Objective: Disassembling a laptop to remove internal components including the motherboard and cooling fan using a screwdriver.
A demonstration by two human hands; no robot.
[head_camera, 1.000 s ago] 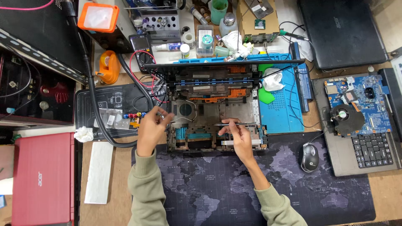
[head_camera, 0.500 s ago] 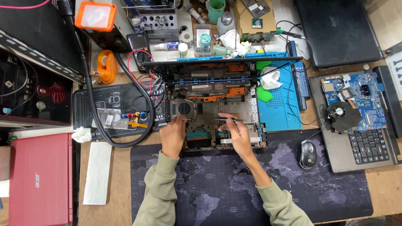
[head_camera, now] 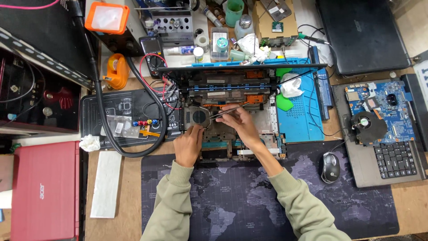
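Observation:
An opened laptop chassis lies in the middle of the bench with its boards and a round cooling fan exposed. My left hand rests on the chassis just below the fan, fingers bent on the frame. My right hand is over the middle of the chassis and grips thin metal tweezers, their tips pointing left toward the fan. Both sleeves are olive green.
A dark world-map mat covers the near bench. A mouse and a second stripped laptop with a blue board lie right. A red laptop, a black hose and a blue mat surround the work.
My left hand moved right, from the chassis's left edge to just below the fan. My right hand moved up and left with the tweezers toward the fan.

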